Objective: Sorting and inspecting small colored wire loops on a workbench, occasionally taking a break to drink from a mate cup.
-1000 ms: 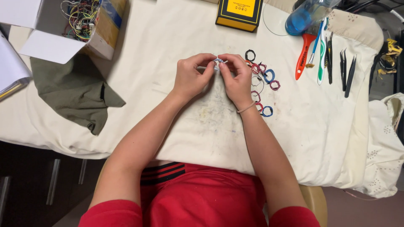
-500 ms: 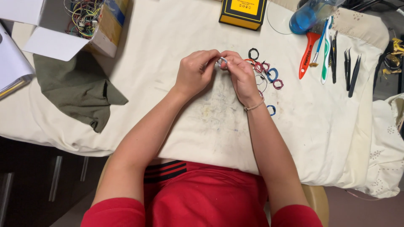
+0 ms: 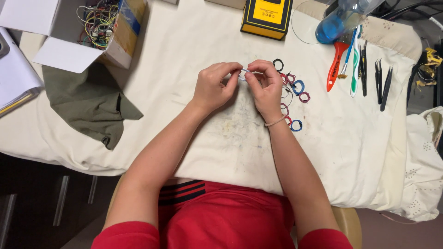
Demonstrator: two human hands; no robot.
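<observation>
Stained cream cloth covering bench. Left hand and right hand meeting fingertip to fingertip, both pinching narrowly on small wire loop, held just above cloth. Versus half second ago: hands sitting slightly lower in view, pinch unchanged, suggesting fine work on loop continuing. Coils, red, blue, black, thin and round, lying just right of right hand. Tweezers, slim dark metal, well apart. Box, cardboard, holding tangled wires

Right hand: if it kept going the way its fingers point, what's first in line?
The right hand points leftward at the left hand; their fingers already meet around a small wire piece, so likely that.
</observation>
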